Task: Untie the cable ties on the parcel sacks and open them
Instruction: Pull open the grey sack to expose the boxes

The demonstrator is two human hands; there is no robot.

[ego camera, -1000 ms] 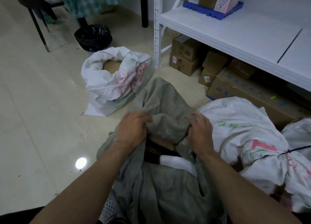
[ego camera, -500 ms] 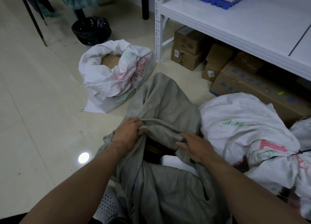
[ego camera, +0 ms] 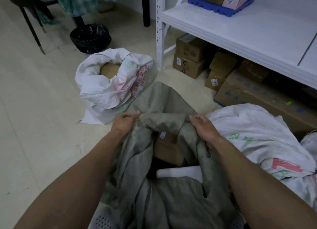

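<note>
A grey parcel sack [ego camera: 164,105] lies in front of me with its mouth spread wide. My left hand [ego camera: 124,124] grips the left side of the mouth's rim. My right hand [ego camera: 203,127] grips the right side. Between them a brown cardboard box [ego camera: 169,147] with a small white label and a white parcel [ego camera: 178,172] show inside. To the right lies a white woven sack [ego camera: 253,130] with green and red print, its neck bunched under a dark tie at the frame's right edge [ego camera: 314,173]. Further left stands an open white sack [ego camera: 109,84] holding a brown parcel.
A white metal shelf [ego camera: 240,33] runs along the right, with cardboard boxes [ego camera: 188,57] stacked beneath it on the floor. A black lined bin [ego camera: 91,38] and dark chair legs [ego camera: 32,29] stand at the back left. Pale tiled floor [ego camera: 37,117] spreads to the left.
Both hands have pulled apart, from close together on the bunched neck to either side of the rim. The grey sack's mouth has widened and the box inside has come into sight.
</note>
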